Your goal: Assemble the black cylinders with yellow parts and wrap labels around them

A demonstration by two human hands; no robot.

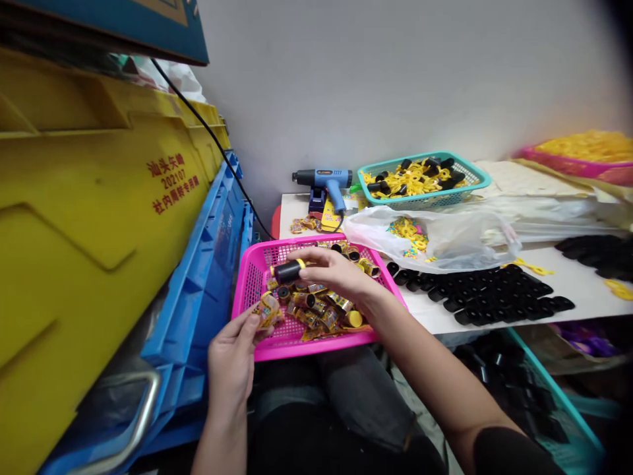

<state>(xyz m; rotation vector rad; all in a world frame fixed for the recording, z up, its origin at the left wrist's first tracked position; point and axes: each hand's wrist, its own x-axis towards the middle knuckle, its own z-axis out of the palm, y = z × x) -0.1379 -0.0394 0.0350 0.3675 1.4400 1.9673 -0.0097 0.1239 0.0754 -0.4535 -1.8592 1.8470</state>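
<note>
My right hand (333, 269) grips a small black cylinder with a yellow end (288, 271), held sideways over the pink basket (316, 348). Between the thumb and fingers of my left hand (231, 356) is a crinkled printed plastic sleeve (268, 311), lower and to the left of the cylinder. The two pieces are apart. Inside the basket, which rests on my lap against the table edge, lie several black cylinders in yellow printed wraps (329, 318), some with a yellow cap (353, 319).
On the table are a blue heat gun (326, 179), a teal basket (425, 199) of yellow and black parts, a white plastic bag (465, 237) and rows of black cylinders (487, 293). A yellow crate (99, 198) and a blue crate (198, 264) wall off the left. A black cable (208, 128) hangs there.
</note>
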